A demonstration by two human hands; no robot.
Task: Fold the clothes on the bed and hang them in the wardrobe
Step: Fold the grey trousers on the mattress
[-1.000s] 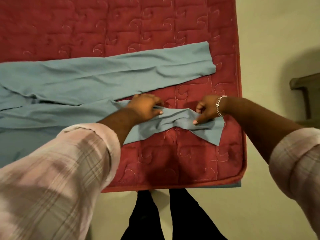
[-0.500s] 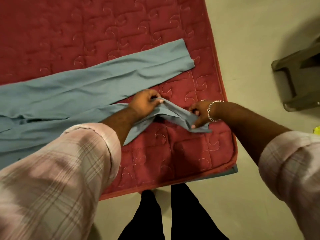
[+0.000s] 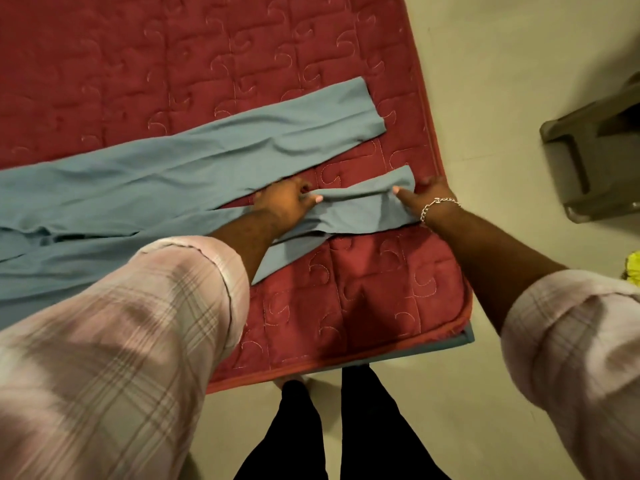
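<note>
A pair of light blue trousers (image 3: pixel 180 168) lies stretched across the red quilted mattress (image 3: pixel 214 57), waist end off the left edge of view. The far leg lies flat and straight. The near leg (image 3: pixel 356 213) is bunched and creased near its hem. My left hand (image 3: pixel 282 204) grips that leg a little back from the hem, thumb on top. My right hand (image 3: pixel 424 199), with a silver bracelet at the wrist, pinches the hem end, thumb on the cloth, close to the mattress's right edge.
The mattress corner (image 3: pixel 464 323) is just in front of my legs. A pale floor (image 3: pixel 502 64) runs along the right. A dark grey stool or step (image 3: pixel 595 150) stands at the right. Something yellow (image 3: pixel 632 268) shows at the right edge.
Both hands have carried the near leg's end up the bed, toward the far leg, and spread it flatter. The lifted fold between my hands has dropped onto the mattress.
</note>
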